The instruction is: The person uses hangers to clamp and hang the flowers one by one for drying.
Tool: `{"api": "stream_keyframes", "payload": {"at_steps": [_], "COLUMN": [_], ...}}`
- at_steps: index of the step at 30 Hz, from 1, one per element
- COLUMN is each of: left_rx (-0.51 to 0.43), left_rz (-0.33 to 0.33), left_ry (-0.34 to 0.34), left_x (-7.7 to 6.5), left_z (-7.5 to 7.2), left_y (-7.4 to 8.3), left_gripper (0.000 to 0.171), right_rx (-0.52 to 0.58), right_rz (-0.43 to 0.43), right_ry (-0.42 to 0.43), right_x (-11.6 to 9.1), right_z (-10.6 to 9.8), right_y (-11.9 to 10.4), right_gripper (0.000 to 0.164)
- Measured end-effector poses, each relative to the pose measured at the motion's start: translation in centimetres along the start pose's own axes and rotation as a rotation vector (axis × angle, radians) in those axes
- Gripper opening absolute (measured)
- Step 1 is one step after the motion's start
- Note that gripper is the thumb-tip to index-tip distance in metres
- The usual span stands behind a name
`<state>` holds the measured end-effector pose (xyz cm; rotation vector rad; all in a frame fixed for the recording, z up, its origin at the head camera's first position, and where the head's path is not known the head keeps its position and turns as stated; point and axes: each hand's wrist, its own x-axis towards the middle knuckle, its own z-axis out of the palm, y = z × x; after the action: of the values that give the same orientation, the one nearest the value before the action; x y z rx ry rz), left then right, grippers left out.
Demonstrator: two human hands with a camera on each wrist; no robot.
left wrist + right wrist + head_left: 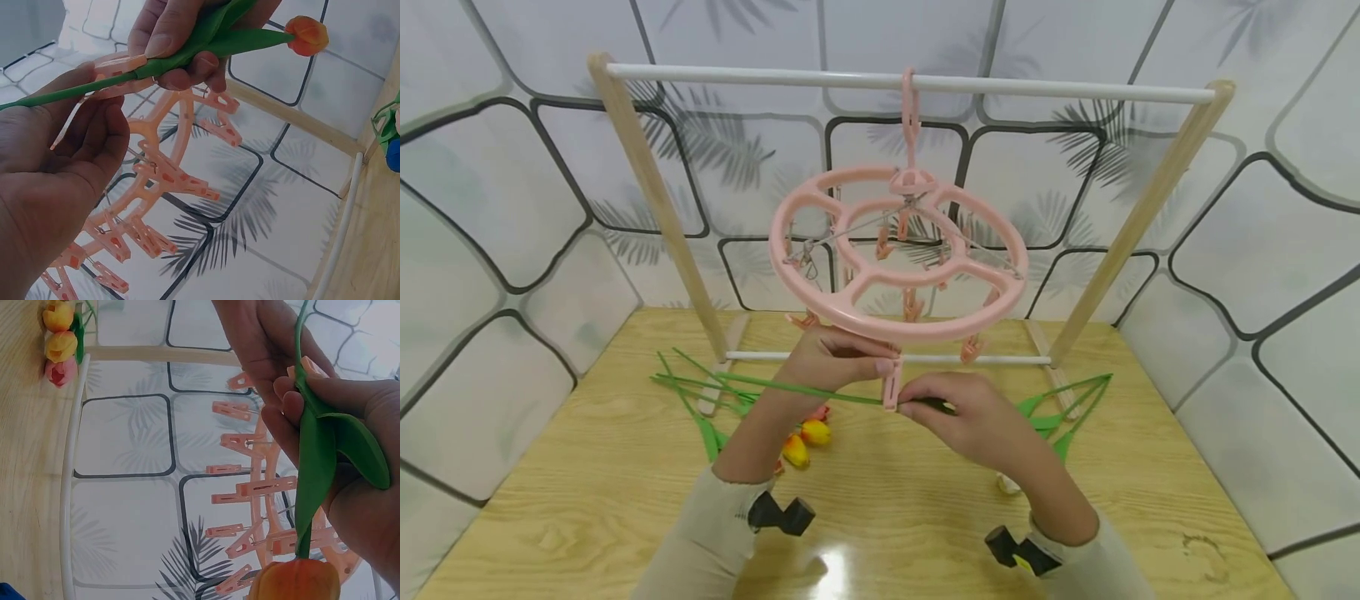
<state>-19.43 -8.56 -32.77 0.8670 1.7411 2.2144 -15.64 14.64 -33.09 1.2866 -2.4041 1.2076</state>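
A pink round clip hanger [917, 327] hangs by its hook, with several clothespins dangling from it. Below its front edge, my left hand [838, 362] pinches one pink clothespin [891, 387]. The green stem [805, 388] of an artificial tulip runs across at this clothespin; in the left wrist view the stem lies between its two halves. Close on the other side, my right hand [966, 408] holds the tulip by its stem near the leaves [315, 462]. Its orange bloom [307, 35] points away from the clothespin and is hidden in the head view.
A wooden rack with a white top bar [775, 77] carries the hanger. Yellow tulips [808, 433] with a pink one lie on the wooden table [880, 533] at the left. More green stems [1075, 400] lie at the right. Patterned panels stand behind and at both sides.
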Motion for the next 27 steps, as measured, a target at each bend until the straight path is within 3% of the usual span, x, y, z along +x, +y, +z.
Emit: {"api": "stream_keyframes", "payload": {"at_steps": [7, 18, 21, 27], "left_rx": [-0.034, -0.046, -0.041, -0.011], "left_rz": [0.128, 0.182, 0.17, 0.077], "left_ry": [-0.064, -0.107, -0.099, -0.049], "left_x": [0.05, 0.44, 0.36, -0.11], "left_z": [-0.06, -0.22, -0.2, -0.17], "left_y": [0.03, -0.01, 0.06, 0.19], "left_gripper": [0.019, 0.028, 0.027, 0.022], "right_rx": [0.016, 0.017, 0.021, 0.019], "right_rz": [-0.003, -0.004, -0.007, 0.003], "right_ry": [-0.002, -0.002, 0.006, 0.016], "right_x": [0.13, 0.19, 0.21, 0.19], "right_z": [0.13, 0.26, 0.26, 0.23], "right_y": [-0.02, -0.01, 0.04, 0.01], "right_gripper": [0.012, 0.011, 0.012, 0.012]}}
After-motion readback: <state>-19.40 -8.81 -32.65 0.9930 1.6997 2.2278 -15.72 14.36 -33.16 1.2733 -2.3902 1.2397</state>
